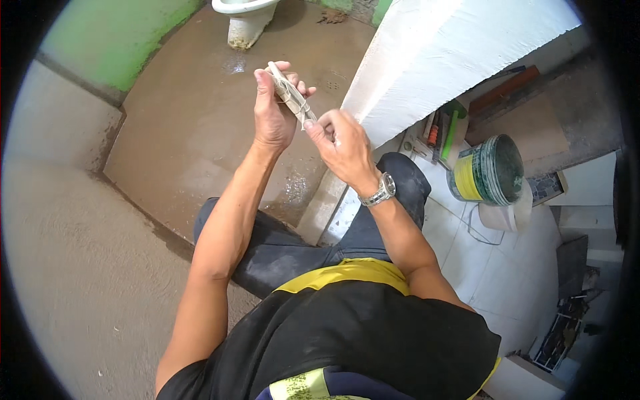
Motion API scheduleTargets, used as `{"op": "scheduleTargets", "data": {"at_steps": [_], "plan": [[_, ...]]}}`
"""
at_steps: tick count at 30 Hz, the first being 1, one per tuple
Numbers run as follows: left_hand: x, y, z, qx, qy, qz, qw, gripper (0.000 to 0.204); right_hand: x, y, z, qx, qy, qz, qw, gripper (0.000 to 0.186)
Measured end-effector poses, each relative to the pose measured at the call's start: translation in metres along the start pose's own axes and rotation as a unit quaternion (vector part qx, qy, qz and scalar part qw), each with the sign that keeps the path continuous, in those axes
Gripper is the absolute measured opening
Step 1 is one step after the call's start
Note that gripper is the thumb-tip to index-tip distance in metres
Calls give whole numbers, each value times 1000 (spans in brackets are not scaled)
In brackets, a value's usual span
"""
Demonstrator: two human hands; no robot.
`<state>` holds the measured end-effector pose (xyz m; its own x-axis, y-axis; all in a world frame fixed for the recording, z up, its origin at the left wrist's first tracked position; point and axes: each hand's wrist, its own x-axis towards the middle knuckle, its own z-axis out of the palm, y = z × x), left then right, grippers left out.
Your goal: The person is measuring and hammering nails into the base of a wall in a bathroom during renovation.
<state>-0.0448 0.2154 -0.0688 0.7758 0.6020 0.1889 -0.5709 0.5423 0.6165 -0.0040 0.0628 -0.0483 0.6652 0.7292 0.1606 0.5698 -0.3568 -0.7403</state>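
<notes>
Evidently, a pale stick (291, 98) wrapped with string (304, 107) is held at the upper centre of the frame, the grip of the left hand (275, 125) clamped on it, while its lower end is pinched by the right hand (348, 149). Several turns seem already wound; whether any string is left loose cannot be told.

Your shirt (373, 327) black, hem (340, 272) yellow; bundle (291, 95) off-white; watch (381, 190) silver; bucket (491, 167) dark green, yellow label (468, 177); toilet (245, 28) white.
</notes>
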Motion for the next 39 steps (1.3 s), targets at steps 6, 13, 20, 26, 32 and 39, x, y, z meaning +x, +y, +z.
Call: {"op": "scheduleTargets", "data": {"at_steps": [6,13,20,26,32,39], "plan": [[4,5,-7,72,-45,52,995,33,13,-5,15,87,-70,-1,994,40],[51,39,-48,57,106,104,987,38,-47,-32,31,119,-177,-38,976,31],[45,38,-31,-136,30,-28,990,60,-52,20,-12,209,-91,113,967,27],[33,35,-21,-161,-60,-118,978,63,-15,-4,-41,188,26,-31,981,30],[15,37,8,-86,-80,-147,982,63,22,-33,-26,113,93,-165,975,33],[9,25,-4,56,-92,-172,979,55,25,-29,-28,149,174,-160,960,7]]}}
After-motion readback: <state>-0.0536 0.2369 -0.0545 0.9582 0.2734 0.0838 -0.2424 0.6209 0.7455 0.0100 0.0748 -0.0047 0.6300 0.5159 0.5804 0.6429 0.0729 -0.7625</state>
